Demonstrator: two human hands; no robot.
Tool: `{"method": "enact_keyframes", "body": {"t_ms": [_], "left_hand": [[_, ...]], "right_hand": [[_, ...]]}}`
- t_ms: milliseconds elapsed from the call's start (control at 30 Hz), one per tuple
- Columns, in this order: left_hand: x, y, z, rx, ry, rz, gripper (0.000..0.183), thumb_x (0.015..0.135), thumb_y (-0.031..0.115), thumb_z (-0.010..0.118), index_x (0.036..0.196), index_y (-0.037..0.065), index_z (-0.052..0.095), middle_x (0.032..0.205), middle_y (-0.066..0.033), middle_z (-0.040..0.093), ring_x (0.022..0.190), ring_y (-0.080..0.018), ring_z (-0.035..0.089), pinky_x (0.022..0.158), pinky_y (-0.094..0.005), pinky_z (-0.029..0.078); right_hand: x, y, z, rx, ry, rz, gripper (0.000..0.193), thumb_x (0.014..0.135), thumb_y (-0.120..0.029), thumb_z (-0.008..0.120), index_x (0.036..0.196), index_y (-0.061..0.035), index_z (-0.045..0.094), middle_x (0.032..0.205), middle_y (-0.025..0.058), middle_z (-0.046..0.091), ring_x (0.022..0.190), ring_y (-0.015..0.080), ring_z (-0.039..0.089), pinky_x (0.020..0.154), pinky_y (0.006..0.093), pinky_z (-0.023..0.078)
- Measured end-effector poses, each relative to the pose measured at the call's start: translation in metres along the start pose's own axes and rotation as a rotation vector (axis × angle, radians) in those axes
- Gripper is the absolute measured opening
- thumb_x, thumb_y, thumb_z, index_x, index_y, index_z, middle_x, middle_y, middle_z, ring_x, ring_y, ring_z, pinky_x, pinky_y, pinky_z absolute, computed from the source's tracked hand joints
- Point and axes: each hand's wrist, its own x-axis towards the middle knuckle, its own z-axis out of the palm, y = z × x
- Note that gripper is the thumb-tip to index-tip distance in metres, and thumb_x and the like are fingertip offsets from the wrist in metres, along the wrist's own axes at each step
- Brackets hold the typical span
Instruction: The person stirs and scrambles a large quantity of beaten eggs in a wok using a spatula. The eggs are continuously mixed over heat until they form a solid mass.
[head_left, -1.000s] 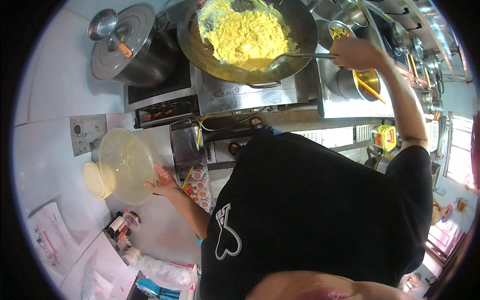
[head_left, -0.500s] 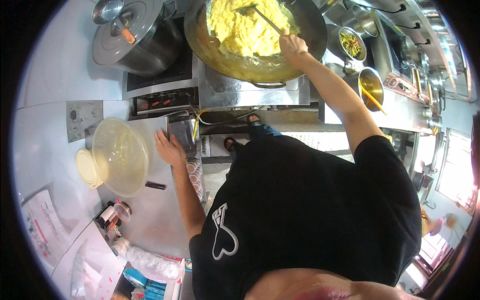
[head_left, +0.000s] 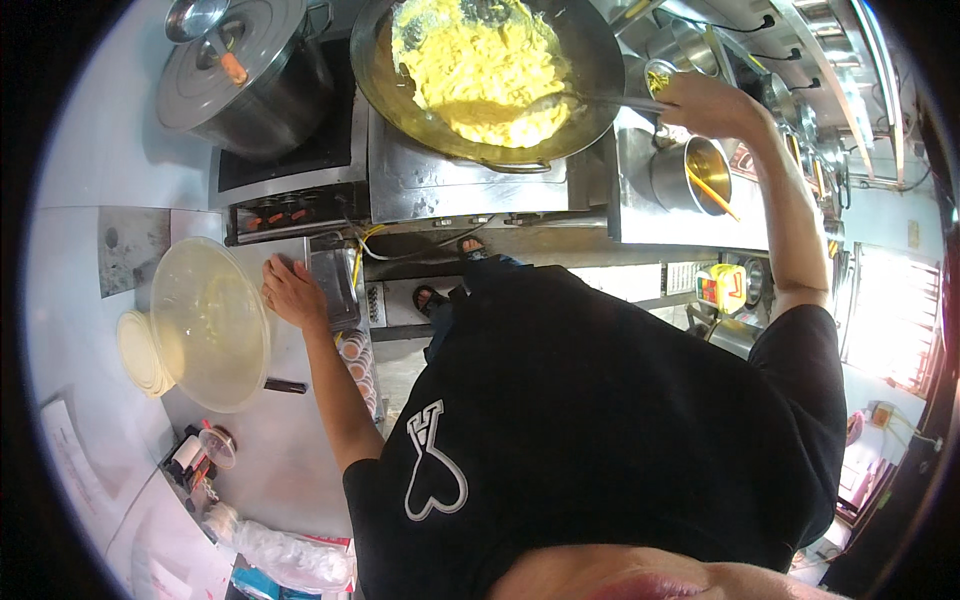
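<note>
Right hand [head_left: 700, 105] grips spatula [head_left: 612, 100] right of wok [head_left: 597, 62]; likely stiff, best held at outer end. Yellow food [head_left: 485, 75] inside: likely soft. Left hand [head_left: 295, 293], below-left of wok, appears empty, relaxed.

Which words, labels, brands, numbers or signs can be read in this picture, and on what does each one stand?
Black T-shirt: white heart-shaped emblem joined to letter-like strokes; I do not copy lettering.
Yellow-and-red container toward the right: label too small to read.
White sheet at far left: any print too washed out to read.
</note>
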Motion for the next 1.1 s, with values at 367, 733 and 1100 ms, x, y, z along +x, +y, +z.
{"method": "enact_keyframes", "body": {"t_ms": [367,733,1100], "left_hand": [[0.0,-0.001,0.006,0.012,-0.02,-0.029,0.04,0.09,0.04,0.049,0.122,0.015,0.048,0.126,-0.0069,0.05,0.105,-0.0301,0.05,0.085,-0.0431,0.04],[0.001,0.001,0.002,0.005,-0.009,-0.022,0.039,0.09,0.039,0.049,0.119,0.014,0.052,0.125,-0.0064,0.05,0.104,-0.0288,0.05,0.084,-0.0432,0.04],[0.0,0.0,-0.002,0.015,0.04,-0.005,0.037,0.09,0.038,0.048,0.118,0.013,0.053,0.124,-0.0076,0.051,0.104,-0.0291,0.051,0.084,-0.0435,0.04]], "right_hand": [[0.126,-0.064,0.098,-0.038,0.049,0.184,0.02,0.081,-0.007,0.052,0.094,0.0018,0.065,0.097,0.0204,0.066,0.089,0.0341,0.065,0.074,0.0411,0.053],[0.152,-0.067,0.117,0.261,0.084,0.155,0.024,0.082,-0.013,0.051,0.094,0.0048,0.062,0.093,0.0212,0.065,0.085,0.0348,0.065,0.071,0.0429,0.052],[0.011,-0.032,0.004,0.253,-0.203,-0.027,0.021,0.086,-0.017,0.053,0.078,-0.0003,0.062,0.058,0.0115,0.058,0.053,0.0213,0.059,0.057,0.0371,0.047]]}}
